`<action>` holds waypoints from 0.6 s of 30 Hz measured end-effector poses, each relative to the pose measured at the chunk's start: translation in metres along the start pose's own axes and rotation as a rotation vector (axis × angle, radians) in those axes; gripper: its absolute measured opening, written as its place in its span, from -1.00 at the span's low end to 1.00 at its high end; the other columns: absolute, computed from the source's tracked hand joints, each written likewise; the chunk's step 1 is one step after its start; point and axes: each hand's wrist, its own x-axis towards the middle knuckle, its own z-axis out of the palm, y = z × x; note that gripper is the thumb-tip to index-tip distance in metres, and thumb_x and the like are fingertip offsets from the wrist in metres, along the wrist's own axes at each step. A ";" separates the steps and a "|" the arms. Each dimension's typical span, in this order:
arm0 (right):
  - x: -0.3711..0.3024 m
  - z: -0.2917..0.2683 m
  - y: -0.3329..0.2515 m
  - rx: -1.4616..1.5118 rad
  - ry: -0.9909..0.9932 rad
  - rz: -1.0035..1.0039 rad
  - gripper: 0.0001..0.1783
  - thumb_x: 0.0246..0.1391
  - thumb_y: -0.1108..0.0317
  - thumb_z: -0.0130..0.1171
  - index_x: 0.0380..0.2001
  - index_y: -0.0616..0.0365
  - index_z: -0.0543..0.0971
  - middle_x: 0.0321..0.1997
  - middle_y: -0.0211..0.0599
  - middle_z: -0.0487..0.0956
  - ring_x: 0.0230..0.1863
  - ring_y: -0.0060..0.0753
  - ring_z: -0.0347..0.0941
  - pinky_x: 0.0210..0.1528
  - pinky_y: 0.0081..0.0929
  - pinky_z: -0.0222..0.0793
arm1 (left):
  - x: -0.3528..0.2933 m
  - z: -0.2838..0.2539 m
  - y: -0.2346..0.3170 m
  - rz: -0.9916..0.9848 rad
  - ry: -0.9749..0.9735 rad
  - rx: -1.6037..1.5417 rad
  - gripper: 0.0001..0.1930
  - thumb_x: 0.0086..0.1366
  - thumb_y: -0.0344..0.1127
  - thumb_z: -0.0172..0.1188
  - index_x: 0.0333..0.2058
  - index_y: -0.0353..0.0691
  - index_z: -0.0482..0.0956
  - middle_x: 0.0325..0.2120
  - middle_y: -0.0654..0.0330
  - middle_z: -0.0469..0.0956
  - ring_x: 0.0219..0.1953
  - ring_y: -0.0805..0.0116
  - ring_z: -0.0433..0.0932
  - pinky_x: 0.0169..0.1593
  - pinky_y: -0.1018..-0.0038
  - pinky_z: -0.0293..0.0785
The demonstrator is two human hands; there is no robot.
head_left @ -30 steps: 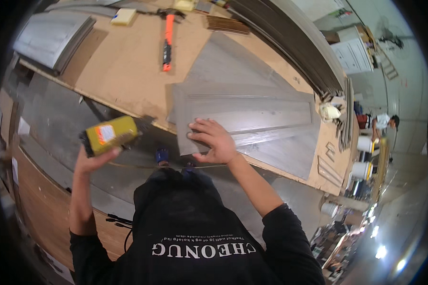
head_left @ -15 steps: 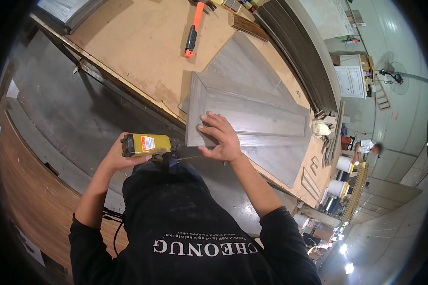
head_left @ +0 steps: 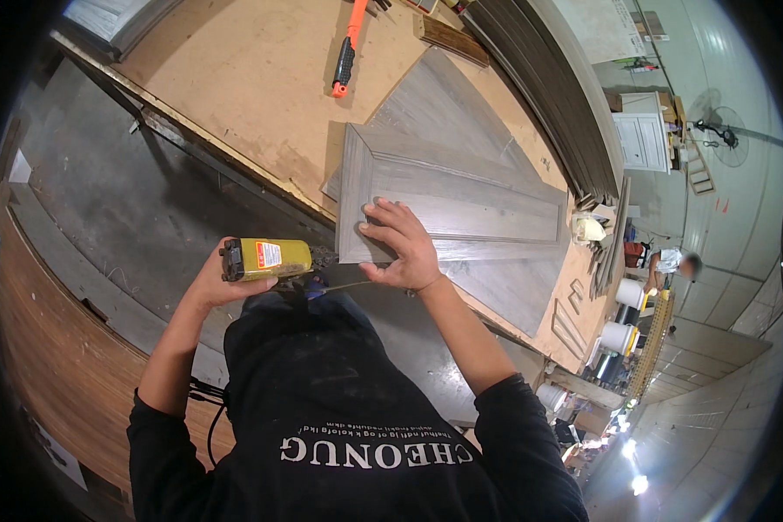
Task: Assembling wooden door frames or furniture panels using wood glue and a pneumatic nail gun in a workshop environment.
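A yellow nail gun (head_left: 274, 258) with a black end cap and a red-and-white label is in my left hand (head_left: 216, 280), its fingers wrapped round it in front of my waist. The gun's front end lies close to the near left corner of a grey framed cabinet door (head_left: 470, 203). My right hand (head_left: 406, 250) holds that door near this corner, fingers laid over its top face and thumb at the near edge. Under the door, a wider grey panel (head_left: 448, 91) sticks out on the far and near sides.
Farther back on the workbench (head_left: 235, 83) lies a hammer (head_left: 346, 56) with an orange-and-black handle. A brown wood block (head_left: 452, 39) and stacked dark boards (head_left: 539, 91) stand beyond. Wood offcuts (head_left: 570, 322) lie at the right. Another person (head_left: 670, 263) is in the right background.
The cabinet door, the bench and the hammer appear slightly higher and farther left in the view. Both hands keep nearly the same hold, and the nail gun has shifted up slightly.
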 end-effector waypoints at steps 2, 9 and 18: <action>-0.001 0.000 0.001 0.001 0.006 -0.007 -0.42 -0.39 0.18 0.40 -0.14 -0.03 0.60 0.14 -0.32 0.47 0.24 -0.12 0.31 0.25 -0.05 0.18 | -0.001 0.000 0.006 0.019 0.011 -0.017 -0.52 -0.16 -0.32 0.53 -0.24 -0.28 0.52 -0.30 0.23 0.59 -0.23 0.51 0.54 -0.08 0.51 0.45; 0.001 -0.001 0.000 0.002 0.021 -0.015 -0.44 -0.41 0.20 0.40 -0.16 -0.01 0.61 0.11 -0.28 0.50 0.22 -0.10 0.34 0.26 -0.09 0.17 | 0.002 -0.002 0.010 0.005 -0.078 -0.068 -0.53 -0.16 -0.34 0.53 -0.25 -0.29 0.52 -0.31 0.23 0.59 -0.23 0.51 0.55 -0.09 0.53 0.45; -0.002 0.000 0.000 -0.001 0.022 -0.013 -0.43 -0.42 0.20 0.40 -0.17 -0.02 0.61 0.11 -0.29 0.50 0.22 -0.09 0.33 0.25 -0.08 0.18 | -0.004 0.002 0.000 0.021 -0.017 -0.035 -0.48 -0.16 -0.33 0.54 -0.19 -0.30 0.52 -0.27 0.21 0.59 -0.21 0.49 0.54 -0.07 0.50 0.45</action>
